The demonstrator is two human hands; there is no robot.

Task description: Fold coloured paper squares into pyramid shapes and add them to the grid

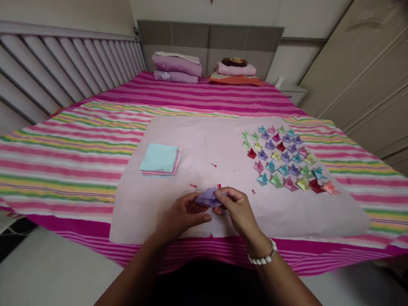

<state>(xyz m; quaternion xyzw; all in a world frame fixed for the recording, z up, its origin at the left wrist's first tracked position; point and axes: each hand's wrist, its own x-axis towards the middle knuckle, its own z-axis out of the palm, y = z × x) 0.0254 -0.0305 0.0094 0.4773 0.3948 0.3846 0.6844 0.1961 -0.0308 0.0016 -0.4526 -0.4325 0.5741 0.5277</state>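
Observation:
A partly folded sheet of purple origami paper point(206, 198) is held between my two hands, low over the white sheet point(204, 144). My right hand point(235, 207) pinches its right side between thumb and fingers. At its left edge, the curled fingers of my left hand point(182, 216) support the paper from behind, while the left thumb is held apart below it. To the left lies a stack of square coloured paper point(159, 158), light blue on top. Over on the right, rows of small folded paper pieces point(286, 157) stand in many colours.
Small red scraps point(213, 165) are scattered on the white sheet. Beneath it, a striped bedspread point(73, 157) covers the bed. Folded bedding point(177, 68) is piled by the headboard point(191, 38). A slatted rail point(79, 63) runs along the left side.

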